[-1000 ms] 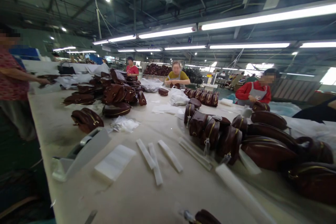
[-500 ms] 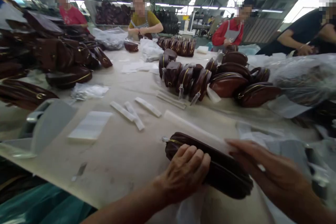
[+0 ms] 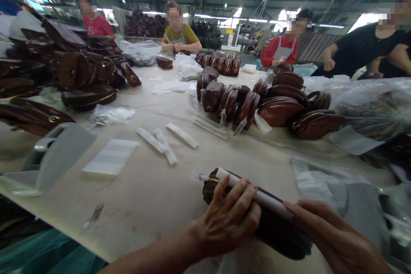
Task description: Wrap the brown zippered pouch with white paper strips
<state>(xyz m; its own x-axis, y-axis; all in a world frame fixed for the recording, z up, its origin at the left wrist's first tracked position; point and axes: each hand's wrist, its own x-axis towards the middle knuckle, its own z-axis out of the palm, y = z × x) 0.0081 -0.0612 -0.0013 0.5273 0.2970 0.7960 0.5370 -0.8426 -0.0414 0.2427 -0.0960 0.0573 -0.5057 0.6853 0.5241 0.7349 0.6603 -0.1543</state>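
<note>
A dark brown zippered bag (image 3: pixel 282 235) lies at the front of the table under both hands, its gold zipper end and a wrapped pull at the left. Along its top runs a white strip (image 3: pixel 271 200). My left hand (image 3: pixel 233 214) is wrapped over the bag's left part, its fingers pressing the strip against it. My right hand (image 3: pixel 324 227) holds the strip's right end at the bag's upper edge; its thumb is hidden.
Loose white strips (image 3: pixel 183 135) and a stack of white sheets (image 3: pixel 111 157) lie to the left. Brown bags (image 3: pixel 282 109) stand beyond, with more piled at far left. A grey dispenser-like object (image 3: pixel 64 150) sits near the left edge. Several people are around the table.
The long white strip has moved from the table behind the bag onto the bag's top. My left fingers now lie over it, and my right hand has come down to its end.
</note>
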